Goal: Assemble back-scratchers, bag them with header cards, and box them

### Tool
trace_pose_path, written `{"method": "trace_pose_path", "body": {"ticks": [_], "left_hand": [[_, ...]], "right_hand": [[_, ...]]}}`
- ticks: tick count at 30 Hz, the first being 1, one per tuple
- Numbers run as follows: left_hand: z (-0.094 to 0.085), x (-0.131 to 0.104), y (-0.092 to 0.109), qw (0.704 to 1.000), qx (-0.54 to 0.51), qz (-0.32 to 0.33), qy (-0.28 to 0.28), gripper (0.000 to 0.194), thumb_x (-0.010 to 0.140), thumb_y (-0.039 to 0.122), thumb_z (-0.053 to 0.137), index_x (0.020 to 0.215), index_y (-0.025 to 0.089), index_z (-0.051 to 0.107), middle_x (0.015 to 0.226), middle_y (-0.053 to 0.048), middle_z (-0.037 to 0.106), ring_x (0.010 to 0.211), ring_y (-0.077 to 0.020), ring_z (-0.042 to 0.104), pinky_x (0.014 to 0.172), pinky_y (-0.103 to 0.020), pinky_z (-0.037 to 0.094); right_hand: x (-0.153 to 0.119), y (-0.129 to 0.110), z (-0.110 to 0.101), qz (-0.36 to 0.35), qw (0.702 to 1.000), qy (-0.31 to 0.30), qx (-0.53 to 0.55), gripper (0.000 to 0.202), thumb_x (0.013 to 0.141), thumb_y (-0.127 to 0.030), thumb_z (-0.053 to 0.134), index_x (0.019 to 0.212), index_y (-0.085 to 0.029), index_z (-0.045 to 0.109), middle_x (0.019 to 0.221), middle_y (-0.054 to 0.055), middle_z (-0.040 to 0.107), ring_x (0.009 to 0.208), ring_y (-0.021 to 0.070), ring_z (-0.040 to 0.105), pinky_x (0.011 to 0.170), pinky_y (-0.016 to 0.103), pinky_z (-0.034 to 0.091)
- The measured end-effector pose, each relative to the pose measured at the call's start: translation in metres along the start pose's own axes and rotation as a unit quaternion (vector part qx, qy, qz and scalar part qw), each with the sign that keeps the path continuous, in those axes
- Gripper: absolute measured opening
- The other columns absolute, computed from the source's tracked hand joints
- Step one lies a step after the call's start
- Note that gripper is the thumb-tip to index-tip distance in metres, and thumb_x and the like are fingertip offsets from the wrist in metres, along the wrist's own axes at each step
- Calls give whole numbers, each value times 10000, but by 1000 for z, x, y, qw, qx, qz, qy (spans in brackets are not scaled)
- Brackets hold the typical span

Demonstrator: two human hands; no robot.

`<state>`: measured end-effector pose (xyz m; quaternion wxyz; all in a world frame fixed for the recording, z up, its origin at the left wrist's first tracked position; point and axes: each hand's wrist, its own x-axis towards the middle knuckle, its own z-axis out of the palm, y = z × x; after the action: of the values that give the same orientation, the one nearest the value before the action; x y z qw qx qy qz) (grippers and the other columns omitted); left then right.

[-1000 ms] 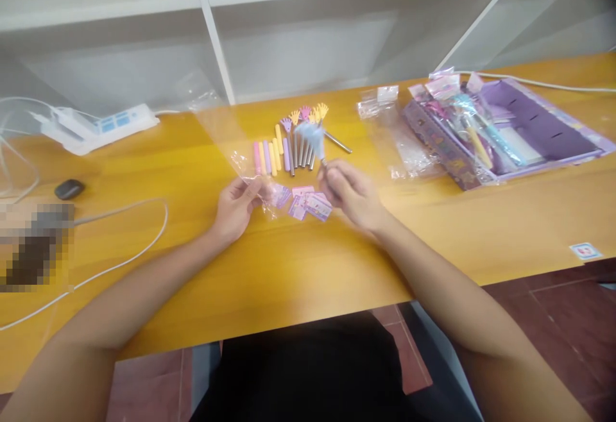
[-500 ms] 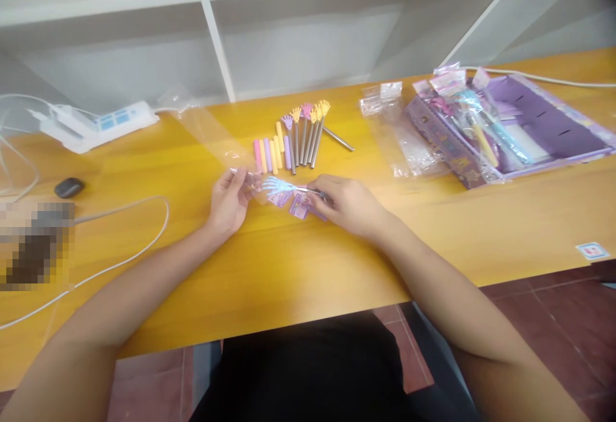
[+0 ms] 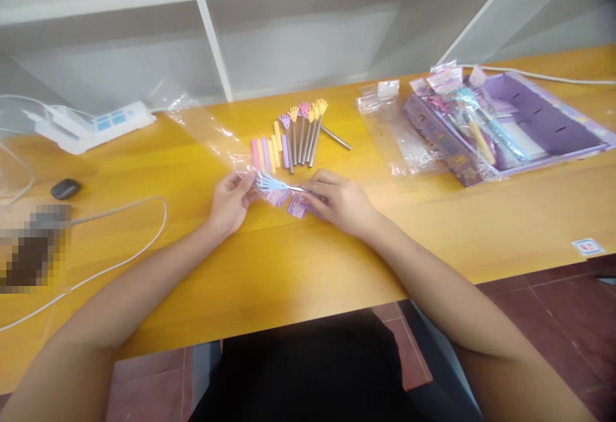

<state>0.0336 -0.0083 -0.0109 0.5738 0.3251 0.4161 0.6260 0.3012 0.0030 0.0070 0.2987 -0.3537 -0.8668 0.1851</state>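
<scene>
My right hand (image 3: 342,202) is closed around the metal rod of a back scratcher with a light blue hand-shaped head (image 3: 270,183). That head points left and lies at the mouth of a long clear plastic bag (image 3: 208,130). Pinched between the fingers of my left hand (image 3: 231,202) is the bag's near end, with the rest stretching away to the back left. Small purple printed cards (image 3: 297,205) lie under the rod between my hands. Just beyond, several back scratchers (image 3: 308,132) with yellow, pink and purple heads lie beside several pastel handle sleeves (image 3: 267,154).
A purple display box (image 3: 553,114) at the right holds bagged scratchers. Beside it lie clear bags (image 3: 394,130). On the left are a white power strip (image 3: 96,126), a black earbud case or mouse (image 3: 66,188) and a white cable (image 3: 120,261). A shelf (image 3: 298,34) stands behind.
The blue scratcher head has shifted slightly left, closer to my left hand and the bag's mouth. My right hand has moved left a little with it.
</scene>
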Motion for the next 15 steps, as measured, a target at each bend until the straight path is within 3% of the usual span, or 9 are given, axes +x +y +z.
{"method": "trace_pose_path", "body": {"ticks": [9,15], "left_hand": [[3,-2,1,1000,3,-9,-17,466,647,452,1052,851,165,747,916,-32,811,840,-165,779,784,-310,692],[1,-3,-1,999,24,-15,-22,467,656,461,1045,865,162,754,890,-37,815,814,-171,786,755,-299,676]], "right_hand": [[1,-2,3,10,998,48,32,366,1112,-490,597,1120,-200,820,955,107,723,843,210,672,766,336,502],[-2,-8,9,25,998,41,46,339,1102,-474,617,1100,-190,802,993,113,749,865,215,685,770,338,507]]}}
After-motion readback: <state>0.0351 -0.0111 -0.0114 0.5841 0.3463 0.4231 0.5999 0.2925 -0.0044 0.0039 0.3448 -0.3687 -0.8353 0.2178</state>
